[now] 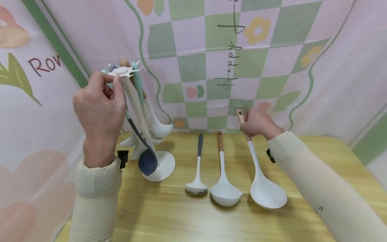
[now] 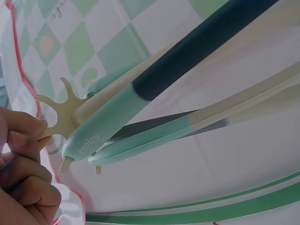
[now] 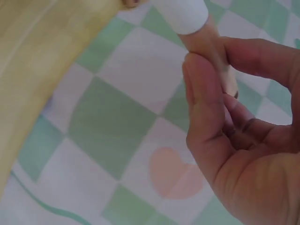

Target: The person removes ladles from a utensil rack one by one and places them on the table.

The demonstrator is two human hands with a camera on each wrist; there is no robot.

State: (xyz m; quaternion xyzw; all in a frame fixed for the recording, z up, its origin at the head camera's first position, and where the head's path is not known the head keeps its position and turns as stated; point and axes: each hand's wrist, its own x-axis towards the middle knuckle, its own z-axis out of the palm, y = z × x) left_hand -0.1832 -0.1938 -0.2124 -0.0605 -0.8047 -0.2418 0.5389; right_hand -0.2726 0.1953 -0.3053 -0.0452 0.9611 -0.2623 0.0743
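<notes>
Hanging the loose spoons back on the rack seems to be the step in hand, and one is being picked up for it. The wooden table (image 1: pixel 193 215) carries everything, with a checked cloth (image 1: pixel 272 60) draped behind it. The utensil rack (image 1: pixel 160 164) stands at the table's back left; its round white base rests on the wood and its hooked top disc (image 1: pixel 122 71) already bears several hanging tools, among them a dark blue spoon (image 1: pixel 147 161). The left hand (image 1: pixel 99 107) pinches that disc at its edge, steadying it. To the rack's right lie three white utensils in a row: a small ladle (image 1: pixel 197 185), a middle ladle (image 1: pixel 225 193), and farthest off a large white spoon (image 1: pixel 267 191) with a pale wooden handle. The right hand (image 1: pixel 257 122) grips that handle near its tip, bowl resting on the table. Next, I judge, the spoon must be lifted clear and its end carried to a free hook.
</notes>
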